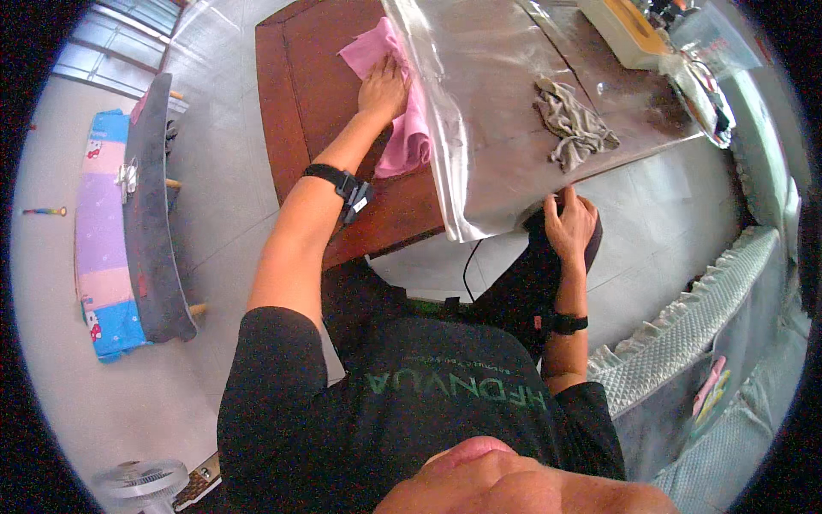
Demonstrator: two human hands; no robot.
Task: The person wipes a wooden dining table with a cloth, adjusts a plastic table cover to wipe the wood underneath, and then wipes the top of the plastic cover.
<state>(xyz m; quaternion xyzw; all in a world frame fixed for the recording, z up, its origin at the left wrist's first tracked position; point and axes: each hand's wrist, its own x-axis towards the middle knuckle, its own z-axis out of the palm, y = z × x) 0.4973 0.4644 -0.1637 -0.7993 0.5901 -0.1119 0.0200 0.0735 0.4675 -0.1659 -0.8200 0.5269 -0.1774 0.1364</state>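
My left hand (385, 90) lies palm down on a crumpled pink cloth (411, 138), pressing it against the bare reddish-brown wooden table (314, 96). The cloth lies along the edge of a clear plastic table cover (488, 148), whose left border is creased and shiny. My right hand (570, 221) is at the near table edge above my right knee, fingers bent; the fingertips meet the cover's edge, and whether they pinch it is hard to see. On the cover, beyond my right hand, lies a wrinkled grey-beige rag (571, 125).
A white-and-yellow box (623, 32) and a plastic bag of items (700, 96) stand at the table's far right. A dark cable (472, 270) hangs below. Left is a grey upholstered bench (151, 212); right, a quilted frilled cover (687, 315). An electric fan (141, 482) stands lower left.
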